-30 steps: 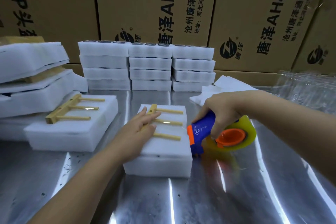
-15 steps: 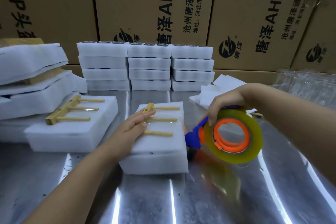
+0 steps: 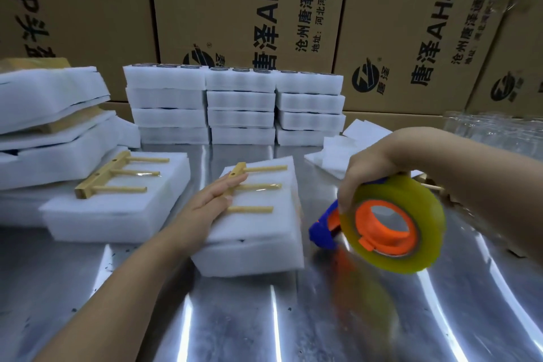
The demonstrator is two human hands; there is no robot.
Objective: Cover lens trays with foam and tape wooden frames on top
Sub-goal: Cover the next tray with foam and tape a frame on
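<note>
On the steel table [image 3: 264, 317], the wooden frame [image 3: 238, 169] was pinned on the foam-covered tray [image 3: 258, 256] by the straight-fingered left hand [image 3: 211, 200]; the tape dispenser [image 3: 426, 214] was gripped by the right hand [image 3: 373, 167] just beside the tray. Frame could be dragged askew by a hard tape pull, as only its middle prong appeared taped.

Open across the near tabletop [image 3: 235, 320]; walled off behind by foam tray stacks [image 3: 241, 103] and cardboard boxes [image 3: 235, 3]; crowded at left by a foam pack [image 3: 123, 214] and foam piles [image 3: 44, 94].
</note>
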